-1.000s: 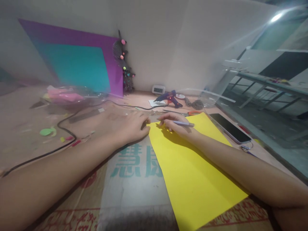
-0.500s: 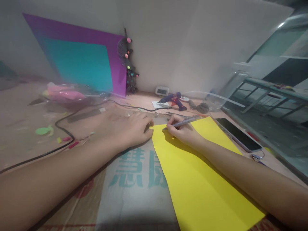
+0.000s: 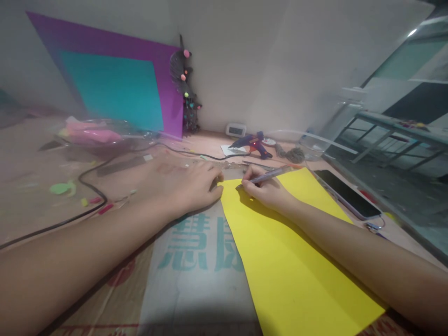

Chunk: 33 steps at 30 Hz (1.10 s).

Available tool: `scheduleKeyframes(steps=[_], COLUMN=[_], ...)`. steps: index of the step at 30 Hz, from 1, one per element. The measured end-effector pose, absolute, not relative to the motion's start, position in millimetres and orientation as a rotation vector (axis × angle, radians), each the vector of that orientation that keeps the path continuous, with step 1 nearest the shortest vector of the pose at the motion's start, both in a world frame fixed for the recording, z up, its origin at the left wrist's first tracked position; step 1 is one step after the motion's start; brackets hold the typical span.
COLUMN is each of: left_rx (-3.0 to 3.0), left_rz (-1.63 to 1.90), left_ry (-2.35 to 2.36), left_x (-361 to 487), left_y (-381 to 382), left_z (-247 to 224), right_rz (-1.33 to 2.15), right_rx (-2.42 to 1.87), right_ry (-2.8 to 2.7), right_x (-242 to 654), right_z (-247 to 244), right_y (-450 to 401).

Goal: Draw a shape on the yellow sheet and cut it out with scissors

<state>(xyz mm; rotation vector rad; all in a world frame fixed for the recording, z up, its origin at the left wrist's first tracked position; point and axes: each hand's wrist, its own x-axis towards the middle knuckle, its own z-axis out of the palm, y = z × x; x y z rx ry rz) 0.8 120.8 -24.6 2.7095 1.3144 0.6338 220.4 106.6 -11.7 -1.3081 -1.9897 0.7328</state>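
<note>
The right hand (image 3: 264, 186) is closed around a pen (image 3: 275, 173), whose tip is down close to the surface of the yellow paper (image 3: 290, 270). The left hand (image 3: 205, 186) lies at the upper left corner of this paper, fingers loosely bent; whether it pinches the edge, I cannot tell. The paper lies slantwise on the worktop (image 3: 119, 182). To its right is a smartphone (image 3: 350, 193); beyond it, a glue gun (image 3: 255, 141) and a small digital clock (image 3: 235, 129).
</note>
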Motion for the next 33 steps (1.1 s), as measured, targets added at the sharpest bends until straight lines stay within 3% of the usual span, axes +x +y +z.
scheduleKeyframes(steps=[33], left_rx=[2.714], left_rz=[0.648], left_ry=[1.324], left_x=[1.0], left_y=[122.4], left_z=[-26.8], right_rz=[0.782], right_rx=[-1.34], right_ry=[-1.929], right_x=[220.0], right_z=[-8.6], right_y=[103.9])
